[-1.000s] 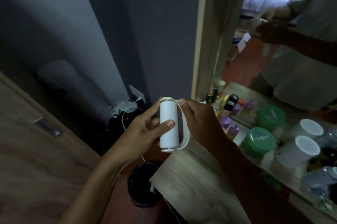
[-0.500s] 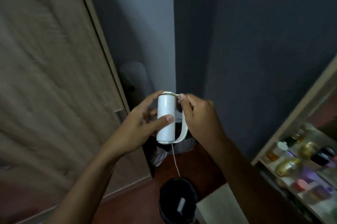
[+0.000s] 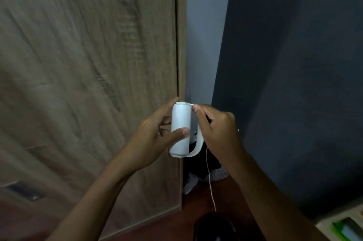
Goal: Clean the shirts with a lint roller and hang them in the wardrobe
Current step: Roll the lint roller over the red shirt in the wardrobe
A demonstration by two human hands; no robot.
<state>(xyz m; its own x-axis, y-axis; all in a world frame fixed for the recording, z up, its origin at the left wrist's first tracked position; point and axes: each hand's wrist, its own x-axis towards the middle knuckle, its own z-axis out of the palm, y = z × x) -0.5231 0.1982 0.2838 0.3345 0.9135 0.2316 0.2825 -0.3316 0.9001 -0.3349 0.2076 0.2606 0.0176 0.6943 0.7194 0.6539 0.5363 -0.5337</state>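
A white lint roller (image 3: 179,123) stands upright between both hands at the centre of the head view. My left hand (image 3: 155,138) grips the roll, thumb across its front and fingers behind it. My right hand (image 3: 214,130) holds the roller's curved white handle on the right side, its thumb tip at the top corner. The wood-grain wardrobe door (image 3: 88,75) fills the left half of the view and is closed. No shirt is in view.
A dark grey wall (image 3: 294,75) fills the right side. Dark bundled items and a thin white cable (image 3: 211,181) lie on the red-brown floor below the hands. A black bin (image 3: 214,227) sits at the bottom edge. A pale shelf corner (image 3: 341,225) shows at lower right.
The view has swung left, from the mirror and dresser to the wardrobe door. Both hands keep the same hold on the lint roller.
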